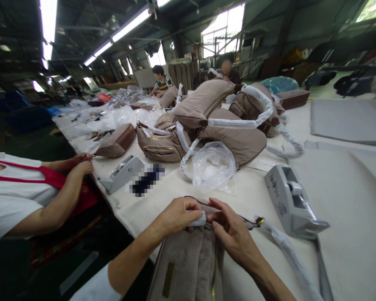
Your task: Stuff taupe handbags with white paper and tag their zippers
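A grey-brown fabric bag with a small label plate and a gold zipper lies at the table's near edge. At its top end my left hand pinches a short white wrapped piece between thumb and curled fingers. My right hand is at the other end of that piece, its fingertips closed on the bag's edge; exactly what they grip is partly hidden. From the bag's right side a strap in white wrapping runs down the table, joined by a gold-coloured fitting.
Beyond my hands lie a clear plastic bag and a pile of similar bags with wrapped straps. Tape dispensers stand right and left. A co-worker in a red apron is at the left edge; others sit farther back.
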A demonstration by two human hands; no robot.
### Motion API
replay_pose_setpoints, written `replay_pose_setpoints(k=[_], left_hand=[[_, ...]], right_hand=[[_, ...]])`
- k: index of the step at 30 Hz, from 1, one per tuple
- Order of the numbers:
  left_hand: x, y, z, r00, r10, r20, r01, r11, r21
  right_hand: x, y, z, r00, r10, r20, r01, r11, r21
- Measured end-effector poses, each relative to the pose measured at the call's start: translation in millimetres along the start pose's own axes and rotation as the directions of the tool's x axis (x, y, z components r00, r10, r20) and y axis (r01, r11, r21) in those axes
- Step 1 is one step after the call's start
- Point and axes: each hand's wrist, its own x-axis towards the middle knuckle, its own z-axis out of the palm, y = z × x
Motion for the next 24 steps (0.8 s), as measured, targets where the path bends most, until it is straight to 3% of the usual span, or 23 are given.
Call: replay_pose_setpoints(k=[6,10,15,20,22,24], left_hand=[[2,2,6.6,0.993,0.114,-0.025,-0.114,0.993,0.002],[-3,0,1.5,0.999,-0.031,-0.029,0.029,0.997,-0.073],[-11,-3,-6.4,0.99,-0.135,-0.036,0.134,0.991,-0.027],[-11,-3,-4.3,0.986,-0.153,-0.062,0.153,0.988,-0.002],[-12,-3,-3.1,0.991,-0.117,-0.067,0.115,0.993,-0.041],[-14,-4,-2.4,0.995,-0.057,-0.077,0.052,0.996,-0.067]], right_hand=[[6,-1,-4,0.997,0.059,0.053,-0.06,0.998,0.032],[13,3,-3,0.988,0.149,0.038,-0.153,0.976,0.153],[15,4,7,0.985,0.173,-0.006,-0.171,0.977,0.13],[8,-8,14,0.995,-0.009,-0.104,0.004,0.999,-0.046],[11,-12,11,0.999,0.015,-0.05,-0.016,1.0,-0.023],[17,-12,5,0.992,0.082,0.092,-0.086,0.996,0.034]])
